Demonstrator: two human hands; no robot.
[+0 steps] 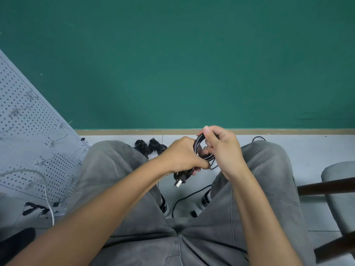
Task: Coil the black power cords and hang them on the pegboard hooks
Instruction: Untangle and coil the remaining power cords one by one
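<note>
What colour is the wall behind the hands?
Plain dark green wall, with a tan strip along its base; the head view shows it.

Ahead of me a plain teal-green wall [182, 60] fills the far half of the view, evenly lit, with no window in sight. A thin tan baseboard strip [278, 131] runs along its foot. Below it I see a pale grey floor [307, 148], smooth, with faint seam lines. At the near right stands a chair with a grey padded seat [340, 191], and dark wooden rails [326, 186] cross it. The light is soft and casts only weak shadows.
</note>
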